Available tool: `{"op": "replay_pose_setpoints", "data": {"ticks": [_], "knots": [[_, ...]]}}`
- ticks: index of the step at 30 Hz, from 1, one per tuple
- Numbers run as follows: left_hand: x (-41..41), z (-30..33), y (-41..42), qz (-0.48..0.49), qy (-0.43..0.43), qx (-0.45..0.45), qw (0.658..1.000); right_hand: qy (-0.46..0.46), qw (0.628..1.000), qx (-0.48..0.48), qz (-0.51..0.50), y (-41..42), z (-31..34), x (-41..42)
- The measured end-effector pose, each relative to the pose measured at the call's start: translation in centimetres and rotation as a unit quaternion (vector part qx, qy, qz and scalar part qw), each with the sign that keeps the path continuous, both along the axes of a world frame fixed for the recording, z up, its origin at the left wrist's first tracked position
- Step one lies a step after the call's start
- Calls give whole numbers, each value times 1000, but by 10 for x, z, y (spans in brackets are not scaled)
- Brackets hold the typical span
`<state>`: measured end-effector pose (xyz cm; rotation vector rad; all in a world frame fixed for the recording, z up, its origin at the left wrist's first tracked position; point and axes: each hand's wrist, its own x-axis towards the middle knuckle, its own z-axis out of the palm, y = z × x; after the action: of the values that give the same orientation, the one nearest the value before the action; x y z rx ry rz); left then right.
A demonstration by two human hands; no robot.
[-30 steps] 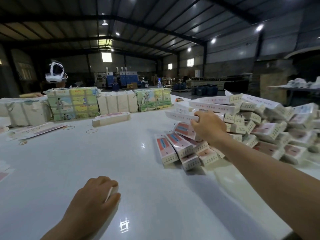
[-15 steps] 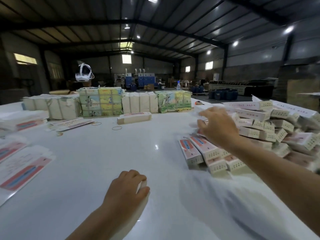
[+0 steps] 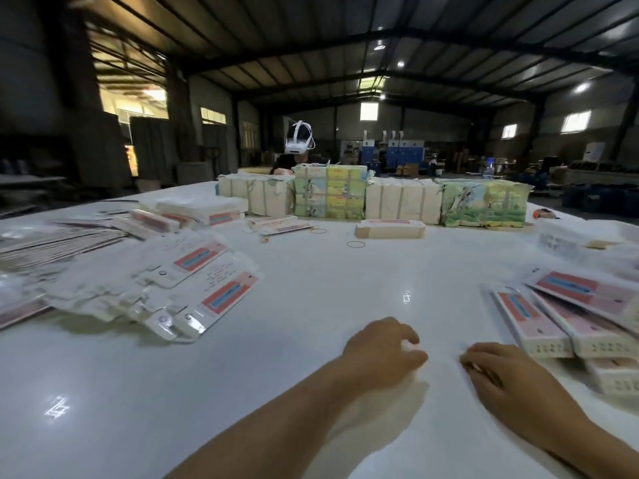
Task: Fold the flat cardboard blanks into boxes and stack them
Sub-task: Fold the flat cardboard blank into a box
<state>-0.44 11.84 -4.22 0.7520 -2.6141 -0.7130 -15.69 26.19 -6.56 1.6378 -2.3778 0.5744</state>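
A fanned heap of flat cardboard blanks (image 3: pixel 162 288) is lying on the left of the white table (image 3: pixel 311 278), printed side up and slid apart, probably so that one sheet can be peeled off without lifting the pile. It is sitting well apart from both hands, up and to the left of them.

At the centre the left hand (image 3: pixel 383 357) is resting low over the table with its fingers curled; something small and pale is showing at the fingertips (image 3: pixel 409 344), though whether they are pinching it is too blurred to tell. Judging by the layout, this hand is waiting near the body, where the folding gets done.

Just beside it, the right hand (image 3: pixel 508 378) is lying knuckles up on the table, fingers loosely bent and holding nothing visible.

On the right, folded boxes (image 3: pixel 567 319) are lying side by side and overlapping, near the right hand but not touching it. Their placement there is likely keeping finished work on the stacking side, away from the raw blanks.

Across the far edge, wrapped bundles (image 3: pixel 373 198) are standing in a row, with a single folded box (image 3: pixel 389 229) and loose rubber bands (image 3: pixel 356 244) lying in front of them.
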Motion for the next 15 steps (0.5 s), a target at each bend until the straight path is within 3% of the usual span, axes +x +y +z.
{"op": "replay_pose_setpoints", "data": {"ticks": [1,4,8,11,15], "knots": [[5,10,-17,27,15,19,999,-10,1000,1,-2,0,0,0],[37,41,-87,176,-27,-42,983,-27,1000,-1,-17,-3,2,-3],[114,46,-173,382,-209,-40,899,-29,999,-11,-19,-10,1,-3],[148,29,-204,430,-304,-26,850,22,998,-58,8,-16,-5,-7],[153,23,-226,436,-282,2,855,56,995,-79,21,-18,-10,-13]]}}
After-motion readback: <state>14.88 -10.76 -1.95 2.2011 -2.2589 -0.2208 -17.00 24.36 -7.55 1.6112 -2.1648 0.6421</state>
